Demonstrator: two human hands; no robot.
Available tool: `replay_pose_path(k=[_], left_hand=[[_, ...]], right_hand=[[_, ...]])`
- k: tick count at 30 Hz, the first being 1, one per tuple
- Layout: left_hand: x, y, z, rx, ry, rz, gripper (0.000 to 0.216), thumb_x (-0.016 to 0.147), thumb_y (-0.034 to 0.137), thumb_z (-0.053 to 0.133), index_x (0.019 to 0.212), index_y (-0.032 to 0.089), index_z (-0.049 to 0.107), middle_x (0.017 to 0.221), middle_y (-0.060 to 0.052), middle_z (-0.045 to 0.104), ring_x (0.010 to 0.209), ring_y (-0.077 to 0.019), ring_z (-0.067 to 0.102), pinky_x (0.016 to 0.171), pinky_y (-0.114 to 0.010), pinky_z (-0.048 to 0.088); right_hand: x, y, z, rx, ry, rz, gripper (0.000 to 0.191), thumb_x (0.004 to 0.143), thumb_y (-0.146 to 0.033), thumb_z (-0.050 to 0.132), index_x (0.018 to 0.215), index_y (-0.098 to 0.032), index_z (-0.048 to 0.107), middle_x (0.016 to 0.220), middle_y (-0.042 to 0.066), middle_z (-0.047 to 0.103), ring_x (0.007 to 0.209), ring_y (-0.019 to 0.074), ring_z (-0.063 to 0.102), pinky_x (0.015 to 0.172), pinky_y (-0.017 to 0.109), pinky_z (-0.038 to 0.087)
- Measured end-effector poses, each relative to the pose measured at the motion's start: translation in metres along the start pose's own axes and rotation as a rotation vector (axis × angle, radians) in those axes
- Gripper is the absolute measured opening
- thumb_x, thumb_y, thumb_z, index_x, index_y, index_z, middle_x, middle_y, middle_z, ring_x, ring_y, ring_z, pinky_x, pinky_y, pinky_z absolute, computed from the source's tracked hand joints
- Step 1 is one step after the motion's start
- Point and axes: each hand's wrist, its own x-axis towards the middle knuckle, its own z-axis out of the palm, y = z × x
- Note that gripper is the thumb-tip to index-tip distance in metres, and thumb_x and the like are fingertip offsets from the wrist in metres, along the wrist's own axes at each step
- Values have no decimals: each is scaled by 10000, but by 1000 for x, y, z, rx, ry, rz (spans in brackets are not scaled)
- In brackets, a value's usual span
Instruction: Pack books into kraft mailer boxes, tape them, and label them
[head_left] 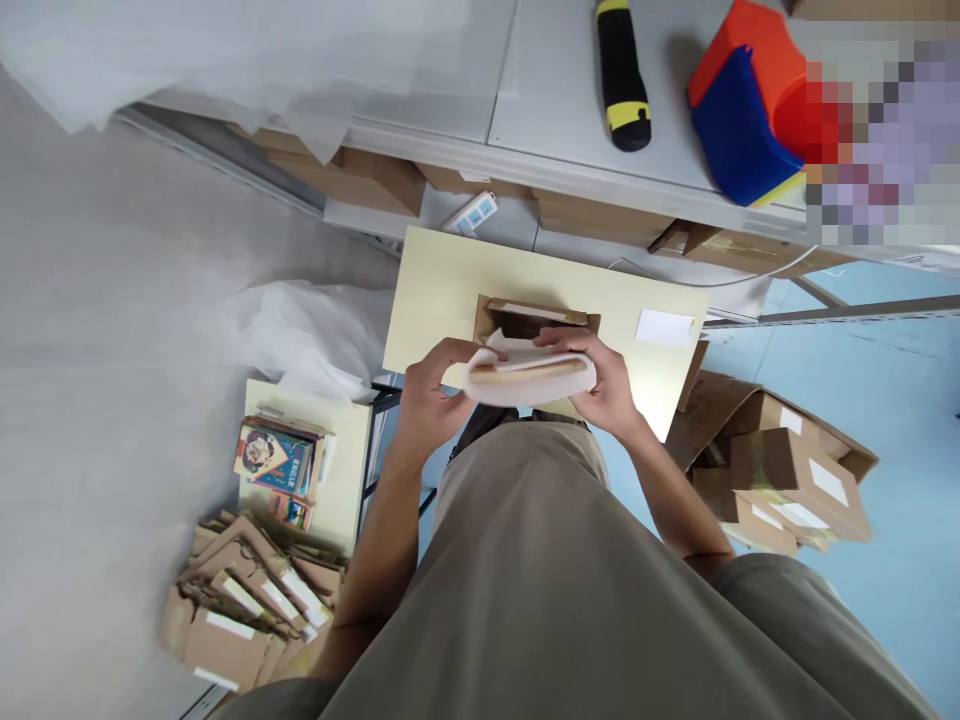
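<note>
Both hands hold a flat item wrapped in white foam sheet (529,378) just above a pale yellow board (442,290). My left hand (429,395) grips its left end with curled fingers. My right hand (604,385) wraps over its right end and top. Directly behind the bundle stands an open cardboard box (534,318) on the board. A white label (664,327) lies on the board to the right.
A grey table (540,90) at the top carries a black and yellow tool (622,75) and an orange and blue object (742,100). Flat cardboard boxes (247,600) pile at lower left, books (274,460) above them, labelled cartons (787,480) at right, white foam sheet (307,335) at left.
</note>
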Motion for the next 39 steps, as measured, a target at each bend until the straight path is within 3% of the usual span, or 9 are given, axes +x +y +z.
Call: replay_pose_path(k=[5, 8, 11, 19, 24, 28, 39], left_hand=[[9, -15, 0, 149, 127, 64, 265, 984, 495, 806, 1089, 253, 785, 1032, -28, 783, 1015, -224, 733, 949, -331, 608], [12, -21, 0, 187, 137, 78, 266, 1018, 504, 762, 1099, 252, 773, 1033, -31, 775, 1000, -221, 723, 942, -337, 598], [13, -26, 0, 250, 119, 68, 286, 1043, 522, 717, 1116, 246, 746, 1052, -39, 774, 1004, -225, 720, 928, -348, 595], [30, -43, 15, 404, 19, 131, 172, 1054, 372, 661, 1144, 236, 715, 1115, -63, 787, 1050, -244, 721, 965, -378, 599], [45, -56, 33, 489, -104, 144, 162, 1043, 248, 630, 1177, 238, 721, 1168, -72, 787, 1128, -261, 707, 1016, -401, 594], [53, -62, 44, 536, -230, 157, 208, 1045, 172, 589, 1181, 231, 736, 1196, -89, 792, 1179, -288, 683, 1044, -438, 581], [68, -75, 75, 670, -455, 186, 376, 1015, 55, 504, 1217, 228, 769, 1183, -93, 803, 1146, -321, 639, 1004, -461, 540]], right_hand=[[-3, 63, -6, -448, -110, 215, 278, 1006, -136, 537, 1108, -244, 772, 1113, 117, 833, 981, 333, 796, 921, 487, 645], [-6, 87, -7, -644, -197, 242, 461, 949, -4, 465, 1186, -211, 802, 1204, 136, 840, 1103, 334, 779, 986, 480, 615], [-7, 92, -9, -758, -252, 231, 524, 952, 37, 449, 1275, -178, 801, 1318, 147, 822, 1248, 321, 742, 1087, 478, 571], [-7, 97, -17, -801, -231, 235, 427, 1034, -155, 639, 1455, -165, 713, 1489, 181, 735, 1439, 383, 625, 1166, 564, 511], [-13, 111, -21, -756, -206, 239, 778, 960, -322, 830, 1666, -179, 536, 1650, 189, 610, 1583, 439, 498, 1292, 668, 397], [-17, 117, -23, -699, -230, 280, 1042, 907, -428, 902, 1772, -195, 368, 1749, 175, 496, 1660, 431, 401, 1346, 677, 342], [-20, 122, -24, -628, -227, 347, 1150, 889, -500, 917, 1801, -185, 291, 1755, 206, 478, 1694, 433, 340, 1362, 685, 314]])
